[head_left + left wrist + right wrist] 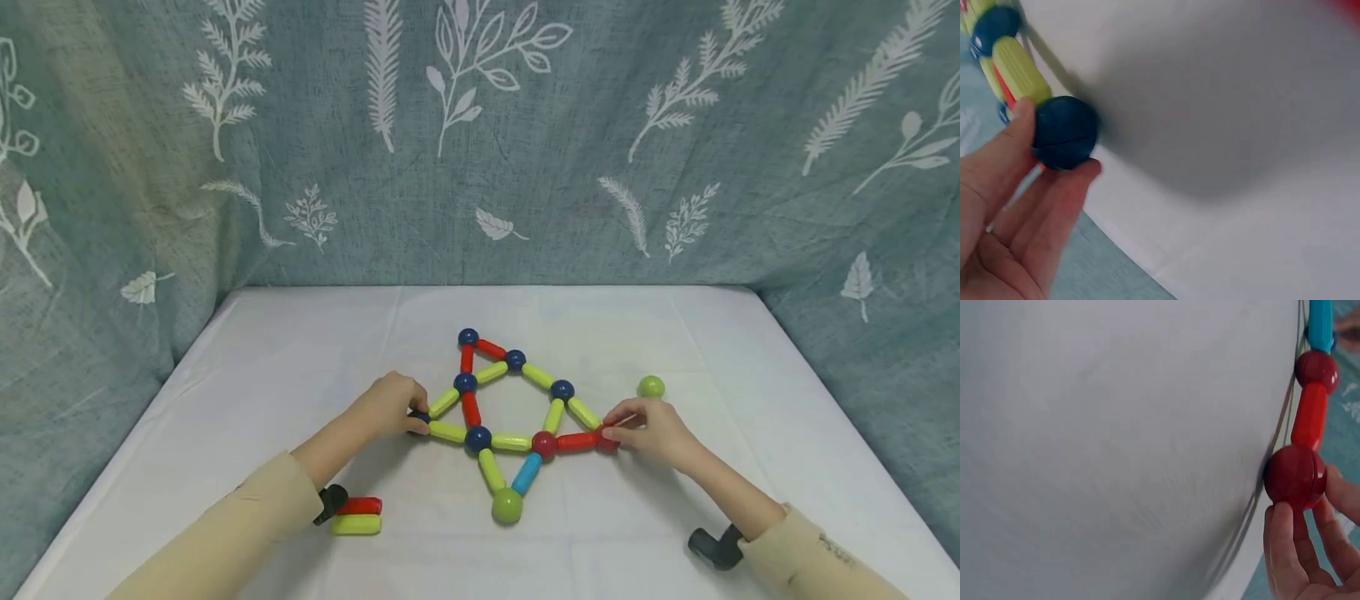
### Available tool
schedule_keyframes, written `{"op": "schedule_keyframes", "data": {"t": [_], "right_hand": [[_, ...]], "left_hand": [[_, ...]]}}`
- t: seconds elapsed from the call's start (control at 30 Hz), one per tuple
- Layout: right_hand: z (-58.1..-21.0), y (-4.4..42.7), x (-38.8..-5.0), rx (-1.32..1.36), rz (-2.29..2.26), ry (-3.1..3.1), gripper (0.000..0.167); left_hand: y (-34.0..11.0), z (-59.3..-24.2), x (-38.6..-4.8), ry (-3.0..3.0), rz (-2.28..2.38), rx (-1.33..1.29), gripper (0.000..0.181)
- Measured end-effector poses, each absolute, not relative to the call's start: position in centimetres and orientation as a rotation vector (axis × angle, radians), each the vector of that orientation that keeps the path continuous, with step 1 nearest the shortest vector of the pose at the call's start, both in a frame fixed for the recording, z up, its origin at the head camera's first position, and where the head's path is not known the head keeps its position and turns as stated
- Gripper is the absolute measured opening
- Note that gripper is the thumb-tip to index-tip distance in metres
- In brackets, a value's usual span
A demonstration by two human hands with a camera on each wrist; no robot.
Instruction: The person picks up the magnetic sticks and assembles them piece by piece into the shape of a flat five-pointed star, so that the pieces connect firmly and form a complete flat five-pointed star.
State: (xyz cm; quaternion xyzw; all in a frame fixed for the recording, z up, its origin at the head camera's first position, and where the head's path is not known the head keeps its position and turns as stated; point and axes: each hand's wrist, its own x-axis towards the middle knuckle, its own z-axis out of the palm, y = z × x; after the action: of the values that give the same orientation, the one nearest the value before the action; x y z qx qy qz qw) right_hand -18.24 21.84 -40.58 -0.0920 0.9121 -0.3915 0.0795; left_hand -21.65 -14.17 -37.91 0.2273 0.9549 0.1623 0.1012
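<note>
A flat frame of toy rods and balls lies on the white table. My left hand (390, 404) pinches the dark blue ball (1066, 132) at its left corner, thumb on one side and fingers on the other. Two yellow-green rods (447, 431) run from that ball into the frame. At the right corner, my right hand (651, 429) grips a red ball (1294, 476) between thumb and fingers. A red rod (577, 442) joins it to another red ball (544, 445). Nearest me, a green ball (507, 506) meets a blue rod (527, 473) and a yellow-green rod (491, 471).
Beyond my right hand sits a loose green ball (652, 387). Near my left wrist lie a loose red rod (362, 506) and a yellow-green rod (357, 524). A leaf-patterned green curtain (540, 217) hangs behind the table (637, 525).
</note>
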Motion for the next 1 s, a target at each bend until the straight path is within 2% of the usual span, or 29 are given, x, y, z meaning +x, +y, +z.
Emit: {"op": "schedule_keyframes", "data": {"t": [0.3,0.63,0.8,1.0], "right_hand": [[-40.4,21.5,-21.9,-0.183,-1.121,2.865,0.018],[-39.8,21.9,-24.5,-0.095,-1.039,2.839,0.020],[-39.9,21.8,-24.6,-0.101,-1.036,2.836,0.021],[-40.2,21.4,-24.6,-0.108,-1.041,2.840,0.022]], "left_hand": [[-11.6,-37.8,-16.8,2.834,0.515,0.644,0.026],[-9.7,-38.5,-14.7,2.832,0.494,0.767,0.027],[-11.1,-37.7,-14.5,2.768,0.516,0.722,0.022],[-16.1,-36.5,-14.3,2.721,0.567,0.532,0.027]]}}
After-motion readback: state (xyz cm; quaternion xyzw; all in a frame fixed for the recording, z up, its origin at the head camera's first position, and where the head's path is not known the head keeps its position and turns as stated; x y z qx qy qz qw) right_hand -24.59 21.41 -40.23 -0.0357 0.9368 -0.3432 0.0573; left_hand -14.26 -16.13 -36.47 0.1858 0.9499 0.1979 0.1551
